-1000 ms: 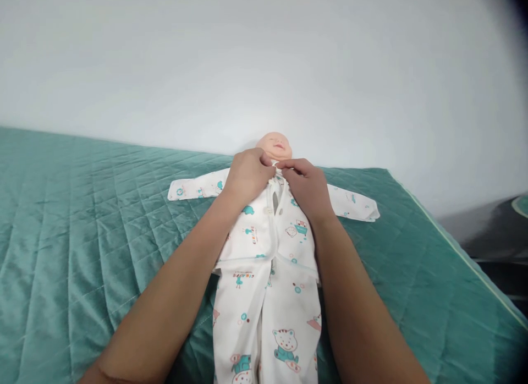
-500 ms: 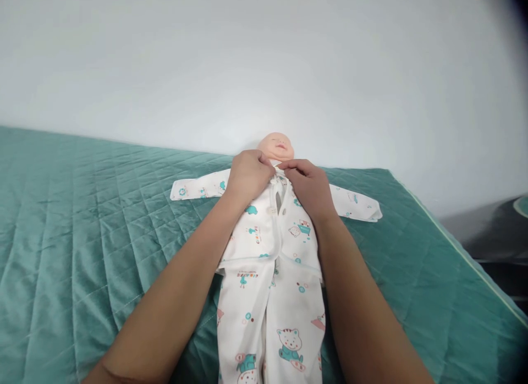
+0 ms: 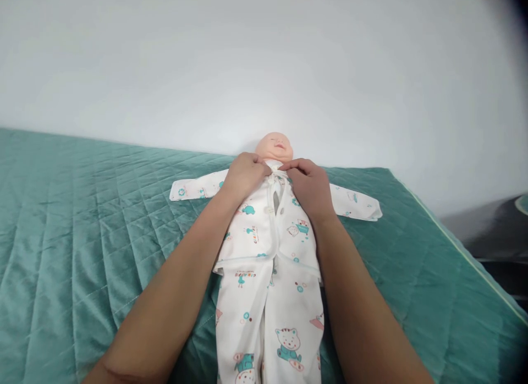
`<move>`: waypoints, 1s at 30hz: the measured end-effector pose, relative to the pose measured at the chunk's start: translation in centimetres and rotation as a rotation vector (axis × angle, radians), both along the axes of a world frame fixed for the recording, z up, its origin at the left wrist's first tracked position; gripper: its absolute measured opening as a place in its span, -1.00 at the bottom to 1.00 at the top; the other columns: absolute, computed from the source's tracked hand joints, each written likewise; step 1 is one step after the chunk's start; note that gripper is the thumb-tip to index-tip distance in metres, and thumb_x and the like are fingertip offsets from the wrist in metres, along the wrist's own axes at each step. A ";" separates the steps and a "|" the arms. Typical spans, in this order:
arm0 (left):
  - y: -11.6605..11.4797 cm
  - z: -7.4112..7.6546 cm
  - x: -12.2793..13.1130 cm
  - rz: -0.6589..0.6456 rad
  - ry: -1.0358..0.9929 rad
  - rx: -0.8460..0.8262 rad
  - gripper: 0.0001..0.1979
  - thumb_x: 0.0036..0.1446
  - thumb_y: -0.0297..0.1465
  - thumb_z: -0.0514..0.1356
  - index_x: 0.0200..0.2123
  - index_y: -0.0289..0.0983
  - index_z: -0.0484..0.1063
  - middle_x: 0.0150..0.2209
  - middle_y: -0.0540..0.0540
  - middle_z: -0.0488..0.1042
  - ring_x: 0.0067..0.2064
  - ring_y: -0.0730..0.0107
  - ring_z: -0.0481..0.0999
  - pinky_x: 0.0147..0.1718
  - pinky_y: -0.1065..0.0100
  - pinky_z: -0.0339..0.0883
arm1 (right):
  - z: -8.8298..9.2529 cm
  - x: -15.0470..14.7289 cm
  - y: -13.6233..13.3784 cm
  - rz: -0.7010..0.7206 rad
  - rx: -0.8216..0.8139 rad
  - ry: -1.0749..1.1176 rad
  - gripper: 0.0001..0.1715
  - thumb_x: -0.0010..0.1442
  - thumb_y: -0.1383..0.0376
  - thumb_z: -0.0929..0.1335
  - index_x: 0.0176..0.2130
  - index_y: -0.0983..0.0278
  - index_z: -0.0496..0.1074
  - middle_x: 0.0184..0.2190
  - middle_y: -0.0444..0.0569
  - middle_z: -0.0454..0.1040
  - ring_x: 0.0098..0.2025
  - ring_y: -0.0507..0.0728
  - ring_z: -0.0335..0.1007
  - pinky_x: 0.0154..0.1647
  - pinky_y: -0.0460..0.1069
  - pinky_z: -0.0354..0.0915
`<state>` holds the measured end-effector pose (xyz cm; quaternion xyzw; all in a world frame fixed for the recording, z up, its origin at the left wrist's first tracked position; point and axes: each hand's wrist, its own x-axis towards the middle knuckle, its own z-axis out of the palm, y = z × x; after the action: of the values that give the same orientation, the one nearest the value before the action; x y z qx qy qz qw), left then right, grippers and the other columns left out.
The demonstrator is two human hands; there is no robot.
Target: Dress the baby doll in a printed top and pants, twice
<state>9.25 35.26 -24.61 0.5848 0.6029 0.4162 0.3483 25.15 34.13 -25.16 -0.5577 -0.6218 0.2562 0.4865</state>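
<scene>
hardly shifted since before: my left hand (image 3: 244, 175) and right hand (image 3: 308, 187) each pinch the shirt collar (image 3: 274, 165), equally near, doll (image 3: 275, 146) lengthways away.

We are leaning over a baby doll (image 3: 274, 146) that is lying face up on a teal quilted bedspread (image 3: 82, 208), its head toward a plain white wall (image 3: 264, 59). Our left hand (image 3: 244, 175) and our right hand (image 3: 310, 187) are meeting just below the doll's head, each pinching one edge of the neckline of its white printed top (image 3: 256, 230). Below our fingers the front opening is gaping a little, showing two snaps (image 3: 282, 211). The top's sleeves (image 3: 355, 203) are lying spread flat to either side, and matching trousers (image 3: 289, 307) with bear prints are stretching down toward us.
</scene>
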 end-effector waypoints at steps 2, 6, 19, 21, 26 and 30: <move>-0.1 0.1 0.1 -0.006 0.029 0.028 -0.90 -0.05 -0.39 0.27 -0.52 -0.23 0.39 -0.50 -0.02 0.44 -0.39 0.31 0.41 -0.34 0.26 0.24 | 0.0 0.0 0.0 -0.003 0.014 -0.016 -0.73 0.06 0.35 0.28 -0.40 0.18 0.58 -0.24 -0.08 0.56 -0.27 0.14 0.38 -0.09 0.10 0.30; -0.2 0.1 0.2 -0.044 0.030 0.176 -0.86 -0.02 -0.47 0.24 -0.32 -0.23 0.53 -0.25 -0.04 0.54 -0.23 0.32 0.47 -0.14 0.27 0.33 | -0.1 0.1 0.1 -0.002 0.038 -0.034 -0.71 0.08 0.36 0.27 -0.40 0.17 0.59 -0.24 -0.07 0.56 -0.24 0.15 0.39 -0.06 0.10 0.29; 0.0 -0.6 0.4 -0.086 0.048 0.292 -0.79 0.19 -0.45 0.17 -0.18 -0.21 0.60 -0.08 -0.07 0.60 -0.05 0.32 0.51 0.02 0.29 0.34 | 0.0 0.0 0.0 0.019 0.067 -0.032 -0.73 0.08 0.36 0.28 -0.41 0.18 0.57 -0.24 -0.07 0.56 -0.23 0.15 0.40 -0.03 0.11 0.29; 0.1 -0.7 0.4 -0.089 0.073 0.319 -0.73 0.19 -0.51 0.13 -0.18 -0.20 0.62 -0.04 -0.08 0.59 -0.01 0.31 0.51 0.05 0.28 0.34 | 0.0 -0.1 0.0 0.017 0.065 -0.030 -0.74 0.07 0.36 0.28 -0.40 0.18 0.57 -0.25 -0.07 0.56 -0.25 0.14 0.39 -0.05 0.11 0.30; 0.1 -0.8 0.5 -0.074 0.101 0.332 -0.68 0.16 -0.56 0.11 -0.22 -0.21 0.66 -0.06 -0.11 0.59 -0.03 0.29 0.54 0.04 0.25 0.36 | -0.1 -0.1 0.0 -0.004 0.067 -0.009 -0.75 0.06 0.37 0.29 -0.36 0.20 0.57 -0.25 -0.08 0.56 -0.31 0.12 0.38 -0.09 0.09 0.31; 0.2 -0.8 0.6 -0.056 0.106 0.310 -0.71 0.17 -0.55 0.13 -0.24 -0.20 0.66 -0.05 -0.09 0.59 -0.03 0.27 0.55 0.04 0.22 0.39 | -0.3 -0.1 0.2 0.000 0.076 -0.011 -0.74 0.09 0.37 0.29 -0.34 0.19 0.58 -0.23 -0.08 0.57 -0.27 0.13 0.40 -0.07 0.09 0.31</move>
<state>9.85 35.42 -25.43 0.6693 0.5322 0.4631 0.2331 25.06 34.31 -25.41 -0.5402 -0.6336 0.2293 0.5042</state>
